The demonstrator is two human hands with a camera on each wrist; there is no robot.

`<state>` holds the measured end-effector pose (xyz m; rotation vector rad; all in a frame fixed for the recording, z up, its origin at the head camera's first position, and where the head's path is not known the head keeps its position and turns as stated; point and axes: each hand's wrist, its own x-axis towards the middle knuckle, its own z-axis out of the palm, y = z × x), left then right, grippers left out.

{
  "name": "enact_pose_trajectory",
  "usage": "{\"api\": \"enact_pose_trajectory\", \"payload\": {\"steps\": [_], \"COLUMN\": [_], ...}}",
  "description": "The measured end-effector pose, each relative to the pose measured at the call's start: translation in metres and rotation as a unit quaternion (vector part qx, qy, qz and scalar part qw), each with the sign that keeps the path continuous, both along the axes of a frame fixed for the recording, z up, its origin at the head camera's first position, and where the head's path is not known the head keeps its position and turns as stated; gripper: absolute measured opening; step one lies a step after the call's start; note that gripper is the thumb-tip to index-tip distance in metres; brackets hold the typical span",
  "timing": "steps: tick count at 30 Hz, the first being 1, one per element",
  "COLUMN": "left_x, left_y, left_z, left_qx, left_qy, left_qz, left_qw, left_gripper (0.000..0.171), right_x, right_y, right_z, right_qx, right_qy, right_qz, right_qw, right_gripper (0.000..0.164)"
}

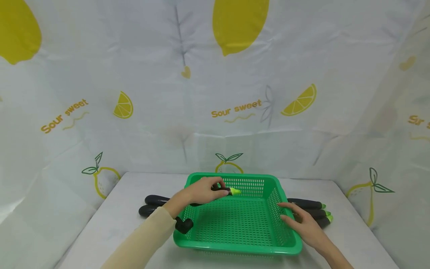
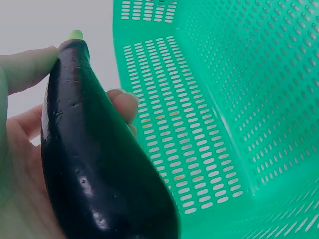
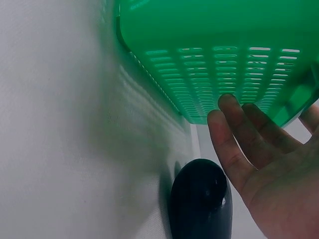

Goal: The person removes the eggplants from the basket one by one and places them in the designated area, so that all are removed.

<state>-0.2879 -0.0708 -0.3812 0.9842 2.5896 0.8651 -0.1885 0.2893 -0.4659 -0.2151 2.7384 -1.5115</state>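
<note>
My left hand [image 1: 206, 189] grips a dark purple eggplant [image 2: 99, 149] near its green stem end, above the green plastic basket [image 1: 235, 249]. In the left wrist view the thumb and fingers lie on either side of the eggplant's narrow neck, and its thick end points toward the camera. At the basket's right side, my right hand [image 1: 306, 225] has its fingers loosely extended at the rim. From the right wrist, several fingertips [image 3: 228, 102] show right by the basket's slotted outer wall. No eggplant shows on the basket's floor.
Two eggplants [image 1: 157, 200] lie on the white table [image 1: 100, 239] left of the basket, partly behind my left forearm. Three more eggplants [image 1: 307, 203] lie to the right, green ends outward, partly behind my right hand. A lemon-printed curtain [image 1: 161, 149] closes off the back and sides.
</note>
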Motion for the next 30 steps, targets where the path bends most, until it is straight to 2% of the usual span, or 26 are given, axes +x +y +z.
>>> {"api": "enact_pose_trajectory", "payload": {"steps": [5, 12, 18, 30], "left_x": [0.003, 0.01, 0.016, 0.023], "left_y": [-0.008, -0.025, -0.043, -0.083], "left_z": [0.006, 0.014, 0.024, 0.025], "left_qx": [0.002, 0.026, 0.029, 0.047], "left_qy": [0.013, 0.001, 0.003, 0.038], "left_qz": [0.004, 0.026, 0.035, 0.048], "left_qw": [0.9999, 0.9993, 0.999, 0.997], "left_gripper": [0.026, 0.02, 0.024, 0.023], "right_x": [0.0, 0.0, -0.001, -0.001], "right_y": [0.0, -0.001, 0.0, 0.001], "right_z": [0.0, 0.001, 0.0, 0.001], "right_qx": [0.0, 0.0, 0.0, -0.009], "right_qy": [0.001, 0.007, 0.008, 0.003], "right_qz": [0.0, 0.002, 0.003, 0.007], "right_qw": [1.0, 1.0, 1.0, 1.0], "right_gripper": [0.05, 0.049, 0.049, 0.05]}}
